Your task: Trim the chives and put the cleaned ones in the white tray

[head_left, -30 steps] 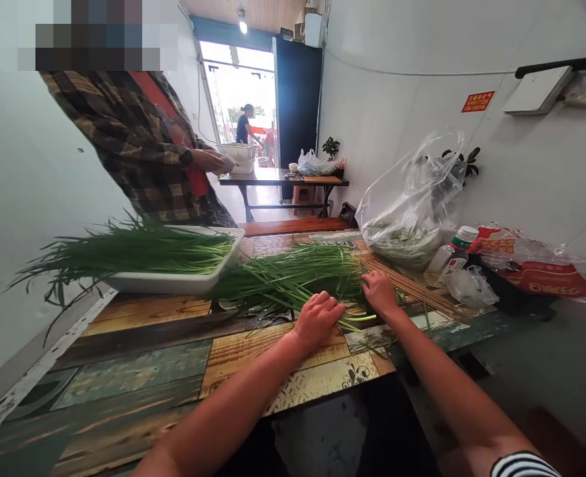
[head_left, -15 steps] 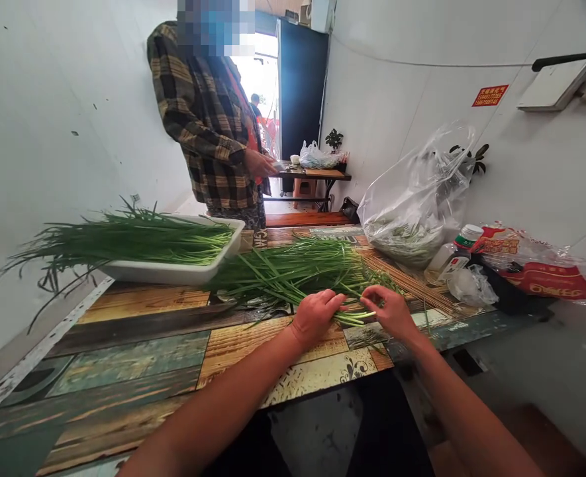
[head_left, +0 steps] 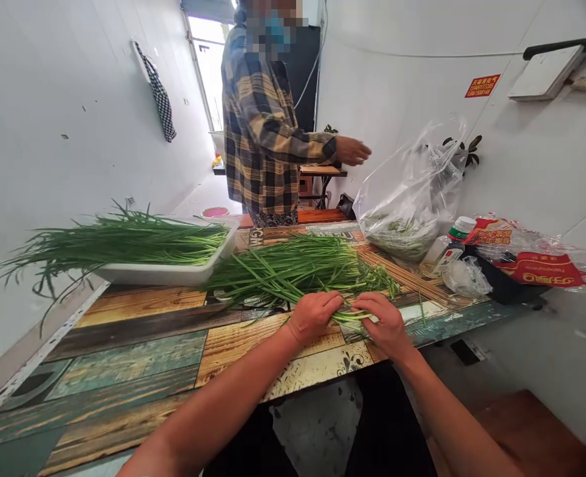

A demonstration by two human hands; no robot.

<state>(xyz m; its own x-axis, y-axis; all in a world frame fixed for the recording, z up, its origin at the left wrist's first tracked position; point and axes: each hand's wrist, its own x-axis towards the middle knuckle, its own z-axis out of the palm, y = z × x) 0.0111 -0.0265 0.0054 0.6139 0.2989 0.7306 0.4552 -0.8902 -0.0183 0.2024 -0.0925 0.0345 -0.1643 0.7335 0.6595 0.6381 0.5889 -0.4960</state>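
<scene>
My left hand [head_left: 317,313] is closed round a small bunch of garlic chives [head_left: 351,317], whose pale stem ends point right. At those ends is my right hand [head_left: 383,322], its thumb and fingers pinched on the stems. Just beyond both hands lies a large loose pile of garlic chives [head_left: 297,262] on the wood-patterned table [head_left: 253,338]. More chives [head_left: 138,240] fill a white tray [head_left: 198,273] at the left, their leaves hanging over its side. Thin wooden skewers [head_left: 412,277] lie to the right of the pile.
A clear plastic bag of greens [head_left: 406,225] stands at the back right. Near it are a bottle with a white cap [head_left: 459,235], crumpled plastic [head_left: 466,277] and red packaging [head_left: 541,265] on a black box. A person in a plaid shirt [head_left: 267,132] stands beyond the table.
My right hand has closed in on the stem ends, and my left hand stays on the bunch. The person opposite has moved right, turned and stretched out an arm.
</scene>
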